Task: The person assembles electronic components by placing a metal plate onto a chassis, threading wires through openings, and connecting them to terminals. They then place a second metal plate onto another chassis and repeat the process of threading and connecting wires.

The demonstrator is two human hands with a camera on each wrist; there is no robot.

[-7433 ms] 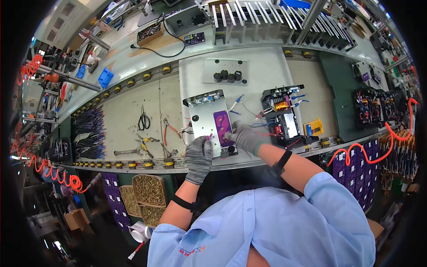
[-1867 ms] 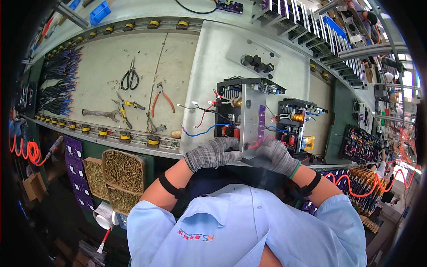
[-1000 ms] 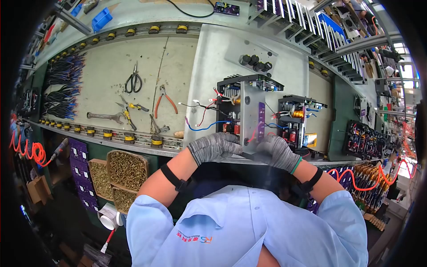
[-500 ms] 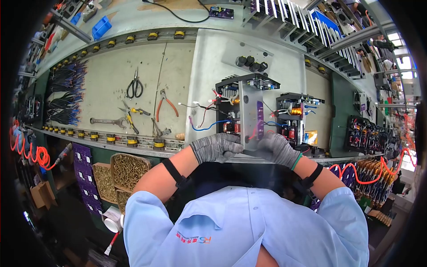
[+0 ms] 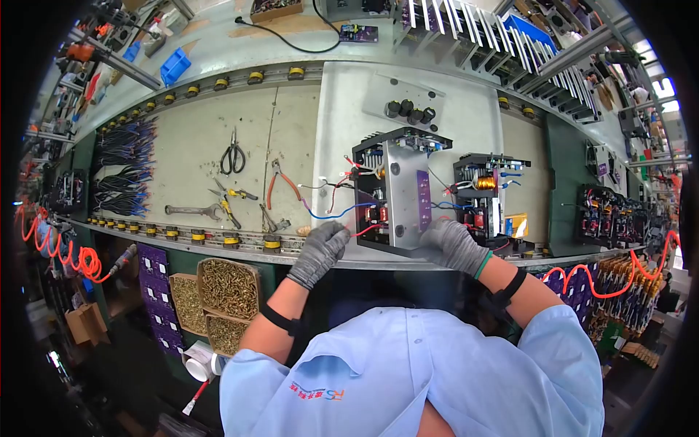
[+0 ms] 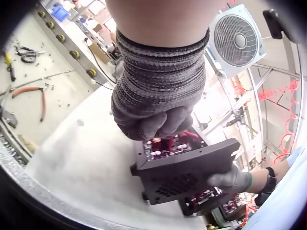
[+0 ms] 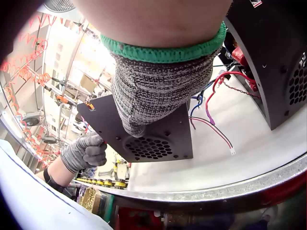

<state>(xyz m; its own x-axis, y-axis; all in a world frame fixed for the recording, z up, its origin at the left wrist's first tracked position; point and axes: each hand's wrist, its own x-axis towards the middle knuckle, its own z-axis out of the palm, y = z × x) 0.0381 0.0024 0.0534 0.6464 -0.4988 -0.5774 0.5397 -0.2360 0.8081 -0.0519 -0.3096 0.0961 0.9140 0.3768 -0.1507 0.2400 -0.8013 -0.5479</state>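
Both hands wear grey knitted gloves. My left hand [image 5: 322,251] pinches a red wire [image 5: 366,230] that runs out of the open side of a black-and-silver electronics chassis [image 5: 408,197]. Its curled fingers stand just left of the chassis. My right hand [image 5: 455,244] grips the chassis at its near right corner, the thumb lying on the black vented panel [image 7: 153,146]. A purple circuit board [image 5: 424,200] sits on the right face of the silver plate. Loose blue, red and black wires [image 5: 331,211] spread out from the left side.
Right of it stands a second chassis [image 5: 480,193]. A metal plate with black capacitors [image 5: 410,111] lies behind. To the left are scissors [image 5: 233,156], red-handled pliers [image 5: 280,186], yellow-handled cutters [image 5: 229,204] and a wrench [image 5: 193,211]. Boxes of screws [image 5: 228,288] hang below the bench edge.
Earlier the silver plate lay face up; now the chassis stands with its open side leftward. My left hand has moved left off the chassis, drawing the red wire out. The right hand stays at its corner.
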